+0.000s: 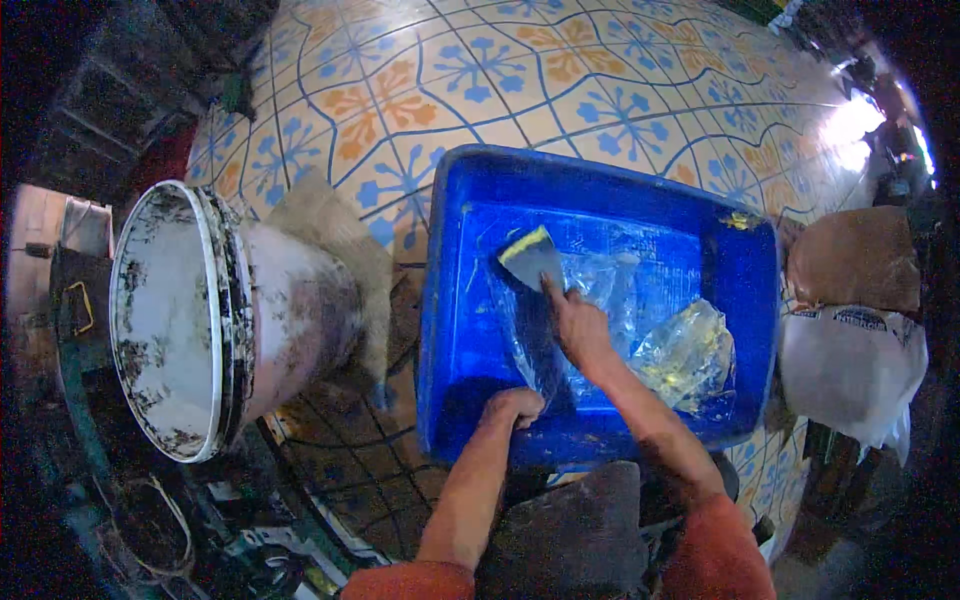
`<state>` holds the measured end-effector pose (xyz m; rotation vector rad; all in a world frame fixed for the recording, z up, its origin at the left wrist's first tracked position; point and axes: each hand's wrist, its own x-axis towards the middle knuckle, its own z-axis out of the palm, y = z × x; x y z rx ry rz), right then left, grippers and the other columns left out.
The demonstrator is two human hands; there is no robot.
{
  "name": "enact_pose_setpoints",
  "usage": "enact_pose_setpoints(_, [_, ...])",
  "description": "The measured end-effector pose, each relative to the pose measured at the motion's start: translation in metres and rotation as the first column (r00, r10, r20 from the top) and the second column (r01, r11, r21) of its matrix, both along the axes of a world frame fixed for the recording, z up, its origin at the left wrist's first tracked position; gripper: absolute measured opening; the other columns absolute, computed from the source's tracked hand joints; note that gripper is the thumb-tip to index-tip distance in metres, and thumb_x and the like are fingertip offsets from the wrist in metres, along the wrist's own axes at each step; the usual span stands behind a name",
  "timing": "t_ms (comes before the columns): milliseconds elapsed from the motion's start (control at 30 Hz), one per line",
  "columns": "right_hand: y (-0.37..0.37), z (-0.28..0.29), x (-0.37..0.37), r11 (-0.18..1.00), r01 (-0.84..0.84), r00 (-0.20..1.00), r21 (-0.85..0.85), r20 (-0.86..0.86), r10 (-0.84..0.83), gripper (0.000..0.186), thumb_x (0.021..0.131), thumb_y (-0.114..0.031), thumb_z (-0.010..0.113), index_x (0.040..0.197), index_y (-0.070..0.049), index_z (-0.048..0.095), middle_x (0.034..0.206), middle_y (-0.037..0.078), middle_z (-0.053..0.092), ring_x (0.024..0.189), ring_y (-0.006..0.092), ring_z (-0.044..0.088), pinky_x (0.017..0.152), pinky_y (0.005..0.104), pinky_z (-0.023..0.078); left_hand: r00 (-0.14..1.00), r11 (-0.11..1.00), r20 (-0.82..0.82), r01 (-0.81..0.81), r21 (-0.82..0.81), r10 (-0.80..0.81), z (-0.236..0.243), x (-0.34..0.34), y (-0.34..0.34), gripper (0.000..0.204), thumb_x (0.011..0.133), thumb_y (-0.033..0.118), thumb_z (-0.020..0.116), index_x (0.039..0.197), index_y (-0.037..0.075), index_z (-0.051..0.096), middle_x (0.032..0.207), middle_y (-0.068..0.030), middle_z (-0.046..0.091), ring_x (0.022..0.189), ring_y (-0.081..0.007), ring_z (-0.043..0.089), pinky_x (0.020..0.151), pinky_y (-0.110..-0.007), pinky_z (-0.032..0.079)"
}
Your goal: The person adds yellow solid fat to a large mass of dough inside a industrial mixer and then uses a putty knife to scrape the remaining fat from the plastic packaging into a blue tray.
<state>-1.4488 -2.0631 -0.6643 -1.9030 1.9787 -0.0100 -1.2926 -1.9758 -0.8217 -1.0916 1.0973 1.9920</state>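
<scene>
A large blue plastic tub (600, 165) stands in front of me. Inside lies a crumpled clear plastic bag (605, 285), spread over the tub's bottom. My right hand (580, 330) grips a wide-bladed scraper (532, 262), its index finger stretched along the blade. Yellow paste coats the blade's far edge, which is over the left part of the bag. Closed in a fist near the tub's front wall, my left hand (516, 406) pinches the near end of the bag. Another clear bag (690, 355), smeared with yellow, is bunched at the tub's right side.
To the left, a dirty white bucket (300, 310) lies on its side, mouth toward the left. Right of the tub are a brown sack (855, 260) and a white sack (850, 365). Patterned floor tiles (480, 70) extend behind it. Dark clutter fills the lower left.
</scene>
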Motion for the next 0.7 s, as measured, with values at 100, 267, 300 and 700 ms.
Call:
enact_pose_setpoints(100, [0.069, -0.029, -0.015, 0.98, -0.146, 0.981, 0.139, -0.106, 0.161, 0.064, 0.084, -0.008, 0.043, 0.143, -0.023, 0.022, 0.086, 0.021, 0.058, 0.065, 0.0385, 0.062, 0.055, 0.0463, 0.052, 0.992, 0.989, 0.037, 0.121, -0.087, -0.118, 0.029, -0.034, -0.008, 0.026, 0.082, 0.023, 0.046, 0.063, 0.009, 0.054, 0.057, -0.0056, 0.054, 0.044, -0.0176, 0.047, 0.044, -0.035, 0.038])
enact_pose_setpoints(267, [-0.029, -0.033, -0.017, 0.999, 0.023, 0.994, -0.046, -0.109, -0.028, 0.062, 0.085, -0.012, 0.046, 0.143, -0.019, 0.023, 0.093, 0.023, 0.061, 0.066, 0.0381, 0.063, 0.054, 0.0457, 0.051, 0.914, 0.865, 0.111, 0.405, -0.296, -0.39, 0.047, -0.05, -0.017, 0.019, 0.077, 0.021, 0.049, 0.066, 0.008, 0.058, 0.062, -0.006, 0.059, 0.05, -0.0179, 0.053, 0.051, -0.035, 0.041])
enact_pose_setpoints(300, [-0.042, -0.018, 0.0, 0.998, 0.006, 0.998, -0.061, -0.064, -0.01, 0.062, 0.085, -0.012, 0.046, 0.143, -0.019, 0.023, 0.093, 0.023, 0.061, 0.066, 0.0381, 0.063, 0.054, 0.0457, 0.051, 0.958, 0.93, 0.189, 0.259, -0.26, -0.214, 0.028, -0.028, -0.006, 0.027, 0.078, 0.029, 0.054, 0.066, 0.005, 0.057, 0.062, -0.0072, 0.059, 0.053, -0.0181, 0.055, 0.052, -0.035, 0.044])
enact_pose_setpoints(700, [0.095, -0.031, -0.124, 0.776, 0.628, 0.774, 0.056, 0.063, -0.63, 0.036, 0.071, -0.023, 0.072, 0.091, 0.0, 0.052, 0.084, 0.021, 0.063, 0.082, 0.0411, 0.061, 0.068, 0.0481, 0.048, 0.763, 0.656, -0.116, -0.614, -0.439, 0.636, 0.096, -0.036, -0.088, 0.062, 0.074, 0.056, 0.064, 0.101, 0.001, 0.062, 0.087, -0.0145, 0.065, 0.071, -0.0214, 0.063, 0.057, -0.035, 0.049])
